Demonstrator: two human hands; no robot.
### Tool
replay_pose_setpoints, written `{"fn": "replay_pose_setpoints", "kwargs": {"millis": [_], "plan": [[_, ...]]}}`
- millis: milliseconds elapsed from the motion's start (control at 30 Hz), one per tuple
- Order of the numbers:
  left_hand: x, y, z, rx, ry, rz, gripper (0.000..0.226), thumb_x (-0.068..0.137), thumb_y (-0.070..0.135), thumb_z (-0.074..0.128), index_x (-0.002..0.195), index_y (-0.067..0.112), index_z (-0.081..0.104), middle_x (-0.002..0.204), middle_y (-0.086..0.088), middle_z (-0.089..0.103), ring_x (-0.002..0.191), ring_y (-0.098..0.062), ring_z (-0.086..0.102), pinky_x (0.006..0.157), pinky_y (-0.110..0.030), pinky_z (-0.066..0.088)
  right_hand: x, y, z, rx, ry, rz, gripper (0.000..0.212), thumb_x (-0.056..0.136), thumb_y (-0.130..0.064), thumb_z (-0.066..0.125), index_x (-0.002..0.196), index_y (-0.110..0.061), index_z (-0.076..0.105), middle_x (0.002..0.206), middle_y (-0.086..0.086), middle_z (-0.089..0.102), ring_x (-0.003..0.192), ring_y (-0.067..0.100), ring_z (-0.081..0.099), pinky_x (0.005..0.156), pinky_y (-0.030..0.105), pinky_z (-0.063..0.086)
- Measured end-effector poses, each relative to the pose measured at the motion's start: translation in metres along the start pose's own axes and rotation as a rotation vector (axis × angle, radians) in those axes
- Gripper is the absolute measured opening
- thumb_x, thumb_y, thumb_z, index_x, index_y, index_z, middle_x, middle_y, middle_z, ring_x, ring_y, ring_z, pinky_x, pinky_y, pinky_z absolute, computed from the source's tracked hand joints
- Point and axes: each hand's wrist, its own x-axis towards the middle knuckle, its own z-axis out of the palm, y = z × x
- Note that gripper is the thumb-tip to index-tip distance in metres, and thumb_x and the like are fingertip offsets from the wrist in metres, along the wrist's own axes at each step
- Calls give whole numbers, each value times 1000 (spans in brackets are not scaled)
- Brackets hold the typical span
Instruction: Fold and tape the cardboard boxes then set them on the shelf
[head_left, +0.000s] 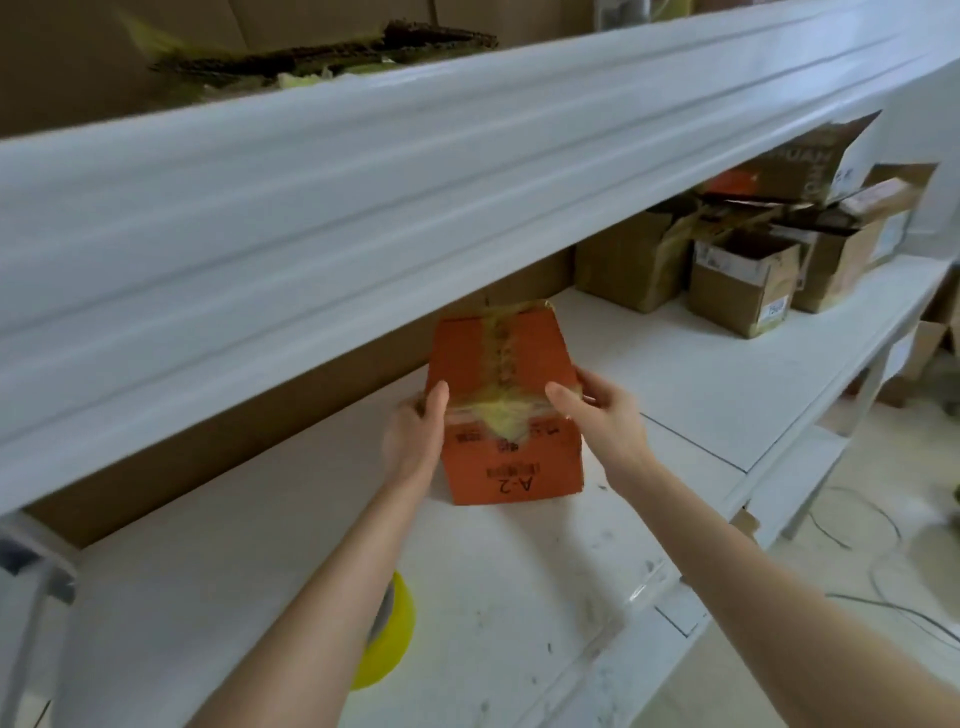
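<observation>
Shelving step: your left hand (415, 436) and right hand (602, 415) clasp the taped orange cardboard box (519, 467) between them; next, seat it flat, then release.

An orange cardboard box (506, 410) is sitting upright on the white shelf (675, 374). Its top flaps are lying closed under crumpled yellow tape, and its near face is showing "A-2" upside down. Brown cardboard boxes (737, 280) are crowding the shelf's far right. A yellow tape roll (395, 634) is lying near left.
</observation>
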Motion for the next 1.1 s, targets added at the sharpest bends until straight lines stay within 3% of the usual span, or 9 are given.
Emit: {"fn": "replay_pose_setpoints", "kwargs": {"millis": [200, 300, 400, 467, 633, 733, 833, 967, 1100], "plan": [[-59, 6, 19, 71, 208, -20, 45, 98, 40, 37, 95, 4, 64, 97, -15, 67, 90, -33, 61, 75, -36, 46, -11, 6, -47, 266, -121, 49, 17, 93, -31, 60, 99, -30, 77, 96, -1, 75, 89, 11, 70, 69, 17, 53], [-65, 13, 24, -212, 205, -179, 44, 100, 38, 37, 99, 3, 63, 105, -18, 65, 96, -34, 61, 86, -44, 49, -13, 14, -47, 318, -90, 72, 23, 96, -37, 54, 100, -32, 77, 99, -3, 74, 93, 9, 69, 70, 16, 52], [-72, 18, 32, -543, 201, -420, 45, 98, 53, 33, 94, 18, 61, 100, 0, 64, 82, -16, 62, 67, -29, 48, -14, 25, -36, 282, 21, 28, 23, 96, -37, 56, 103, -30, 76, 90, -2, 74, 84, 8, 70, 66, 18, 53], [-82, 14, 40, -601, 167, -486, 61, 92, 66, 29, 124, 21, 55, 119, 3, 59, 103, -20, 61, 85, -33, 49, -13, 25, -32, 244, 84, 29, 22, 97, -31, 55, 101, -27, 76, 82, -8, 73, 76, 4, 67, 60, 15, 50], [-95, 3, 36, -300, 113, -14, 76, 80, 71, 42, 142, 26, 39, 137, -1, 51, 127, -20, 48, 108, -49, 37, -14, 24, -59, 56, -77, -77, 27, 93, -52, 51, 113, -41, 66, 119, -9, 67, 104, 5, 64, 75, 17, 52], [-89, 12, 38, -107, 142, 23, 101, 69, 61, 69, 150, 24, 20, 148, -1, 40, 133, -22, 42, 108, -45, 37, -10, 23, -52, -485, -66, -152, 81, 60, -81, 59, 131, -45, 42, 118, -19, 61, 100, 3, 62, 77, 28, 53], [-86, 18, 44, 34, 255, 32, 87, 75, 56, 69, 145, 20, 32, 134, -4, 54, 120, -27, 54, 94, -37, 43, -3, 19, -36, -764, 58, -189, 86, 64, -80, 61, 134, -36, 38, 117, -13, 63, 101, 13, 63, 79, 33, 51], [-83, 3, 38, 127, 358, 105, 38, 99, 38, 43, 117, 11, 61, 98, -11, 68, 92, -34, 62, 71, -28, 34, 1, 27, -46, -699, 16, -296, 61, 87, -54, 59, 143, -40, 39, 99, -16, 65, 82, 4, 60, 70, 24, 49], [-80, -7, 29, 41, 283, 130, 36, 104, 26, 33, 102, 7, 63, 87, -13, 65, 88, -36, 62, 69, -33, 39, 2, 24, -58, -462, -158, -221, 47, 98, -36, 50, 141, -49, 37, 94, -27, 66, 91, 1, 65, 77, 23, 52]]}}
